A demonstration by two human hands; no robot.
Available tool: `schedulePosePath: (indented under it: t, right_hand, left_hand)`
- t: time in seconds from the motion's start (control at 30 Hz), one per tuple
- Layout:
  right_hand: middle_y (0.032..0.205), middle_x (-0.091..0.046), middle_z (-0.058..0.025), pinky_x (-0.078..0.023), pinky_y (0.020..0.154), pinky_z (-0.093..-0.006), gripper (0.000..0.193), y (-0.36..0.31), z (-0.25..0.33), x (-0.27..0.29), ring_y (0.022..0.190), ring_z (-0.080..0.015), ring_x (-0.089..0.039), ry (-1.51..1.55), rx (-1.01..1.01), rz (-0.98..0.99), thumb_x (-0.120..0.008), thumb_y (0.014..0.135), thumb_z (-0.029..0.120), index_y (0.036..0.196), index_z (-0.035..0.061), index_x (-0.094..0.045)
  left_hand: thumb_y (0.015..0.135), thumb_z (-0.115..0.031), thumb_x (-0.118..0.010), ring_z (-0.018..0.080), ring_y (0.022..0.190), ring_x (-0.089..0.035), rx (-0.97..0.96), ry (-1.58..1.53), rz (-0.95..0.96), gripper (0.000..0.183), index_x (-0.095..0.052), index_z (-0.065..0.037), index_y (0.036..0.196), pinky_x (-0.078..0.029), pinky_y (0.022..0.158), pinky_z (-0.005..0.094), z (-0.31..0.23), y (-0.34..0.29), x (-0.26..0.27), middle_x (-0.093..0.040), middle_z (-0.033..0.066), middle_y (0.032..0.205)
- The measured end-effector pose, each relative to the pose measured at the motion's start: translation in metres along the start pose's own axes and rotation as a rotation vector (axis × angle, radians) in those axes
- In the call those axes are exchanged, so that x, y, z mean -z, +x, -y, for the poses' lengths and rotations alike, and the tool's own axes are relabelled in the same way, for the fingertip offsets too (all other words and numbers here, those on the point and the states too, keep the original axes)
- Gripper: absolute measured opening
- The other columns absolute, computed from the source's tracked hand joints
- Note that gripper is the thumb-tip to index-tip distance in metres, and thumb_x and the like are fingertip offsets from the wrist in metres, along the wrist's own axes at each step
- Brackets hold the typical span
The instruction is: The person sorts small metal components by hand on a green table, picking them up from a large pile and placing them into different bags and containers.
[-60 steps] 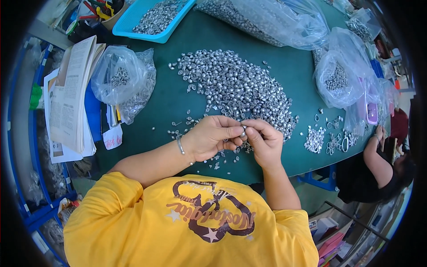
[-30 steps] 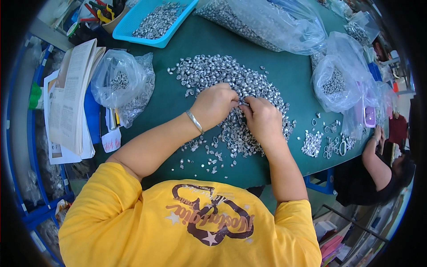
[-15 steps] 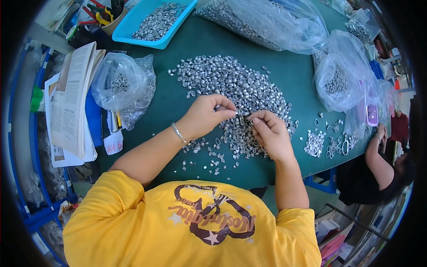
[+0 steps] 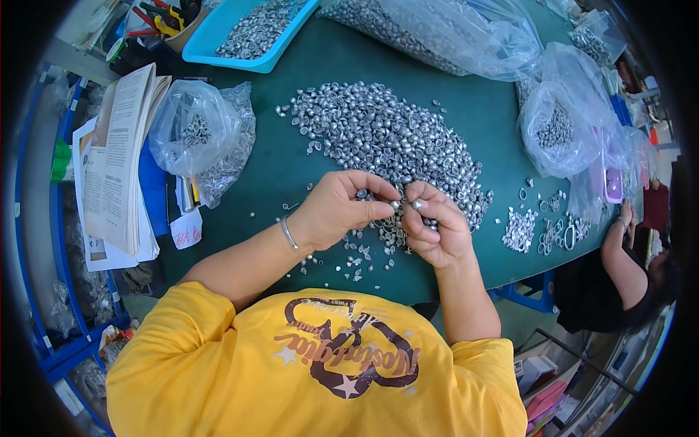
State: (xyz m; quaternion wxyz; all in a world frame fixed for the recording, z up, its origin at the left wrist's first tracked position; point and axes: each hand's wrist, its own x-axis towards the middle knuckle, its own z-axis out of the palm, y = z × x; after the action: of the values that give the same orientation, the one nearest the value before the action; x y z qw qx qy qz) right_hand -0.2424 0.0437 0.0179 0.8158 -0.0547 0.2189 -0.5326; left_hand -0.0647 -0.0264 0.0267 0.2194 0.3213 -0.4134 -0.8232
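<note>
A wide heap of small silver-grey domed metal pieces [image 4: 386, 131] lies on the dark green table [image 4: 269, 153]. Over its near edge, my left hand [image 4: 338, 211], with a bracelet at the wrist, pinches a small round metal piece [image 4: 395, 205] between thumb and fingertips. Another metal piece [image 4: 362, 194] shows inside the curl of its fingers. Close beside it, my right hand [image 4: 440, 229] is closed with its palm partly turned up, a shiny metal piece [image 4: 416, 205] at thumb and fingertip. More bits show among its fingers. Loose pieces [image 4: 355, 258] lie scattered nearest my body.
A blue basket [image 4: 273, 62] of metal pieces stands at far left, near pliers [image 4: 164, 18]. Plastic bags [image 4: 193, 131] [image 4: 466, 36] [image 4: 557, 131] surround the heap. Papers [image 4: 113, 167] stand at left. Small piles [image 4: 519, 231] and rings [image 4: 550, 237] lie right, near another person [image 4: 619, 269].
Both hands have come nearer my body and closer together. My right hand has rolled so its palm faces up more, showing metal pieces in its fingers.
</note>
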Motion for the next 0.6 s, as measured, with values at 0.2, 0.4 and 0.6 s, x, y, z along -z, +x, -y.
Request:
schedulePosePath:
  t: [0.2, 0.4, 0.6]
  right_hand:
    - [0.064, -0.049, -0.0113, -0.024, 0.033, -0.0172, 0.01, -0.002, -0.005, 0.006, 0.041, -0.0072, -0.033, 0.054, 0.108, 0.158, -0.046, 0.08, 0.006, 0.088, 0.002, -0.049]
    - [0.06, -0.045, -0.0041, -0.024, 0.036, -0.0164, 0.011, -0.003, 0.011, -0.003, 0.048, -0.0067, -0.037, -0.242, 0.232, -0.059, -0.052, 0.081, 0.009, 0.081, -0.0019, -0.054]
    - [0.063, -0.056, -0.0082, -0.047, 0.053, -0.0328, 0.019, 0.042, 0.004, -0.01, 0.059, -0.0232, -0.059, -1.939, 0.712, -0.264, -0.061, 0.072, 0.005, 0.09, 0.0064, -0.062]
  left_hand:
    - [0.076, 0.002, -0.061, 0.0044, 0.053, -0.045, -0.005, -0.147, 0.023, 0.021, -0.057, 0.001, 0.097, -0.033, 0.045, 0.0146, 0.001, -0.006, 0.002, -0.057, 0.0034, 0.076]
    - [0.085, -0.006, -0.048, 0.0055, 0.057, -0.037, -0.14, -0.496, 0.042, 0.013, -0.054, -0.002, 0.096, -0.03, 0.046, 0.015, -0.016, -0.008, 0.036, -0.048, 0.0028, 0.078]
    - [0.082, -0.009, -0.053, 0.0074, 0.055, -0.042, -0.087, -0.286, -0.103, 0.01, -0.056, -0.003, 0.089, -0.036, 0.047, 0.0182, -0.03, 0.004, 0.047, -0.048, 0.0009, 0.071]
